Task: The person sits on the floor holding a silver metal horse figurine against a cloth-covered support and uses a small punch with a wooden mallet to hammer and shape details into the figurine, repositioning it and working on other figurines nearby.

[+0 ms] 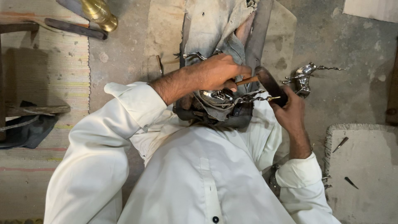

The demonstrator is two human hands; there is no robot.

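Chasing a silvery animal figure at frame centre.
The figure [217, 97] lies on a dark padded block [215, 116]. Left hand [219, 70] is closed around a wooden-handled punch [247, 80] set on it; right hand [290, 110] is wrapped round a dark mallet [270, 85], seemingly mid-striking; the next blow needs the tip steady.

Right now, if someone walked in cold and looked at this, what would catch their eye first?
Most likely the shiny silver animal figure at the centre, pinned on a dark block over the lap, with the left hand pressing a wooden-handled tool onto it. The right hand grips a dark mallet beside it. Next, a second silver figure lies on the floor at right, and a brass vase gleams at top left.
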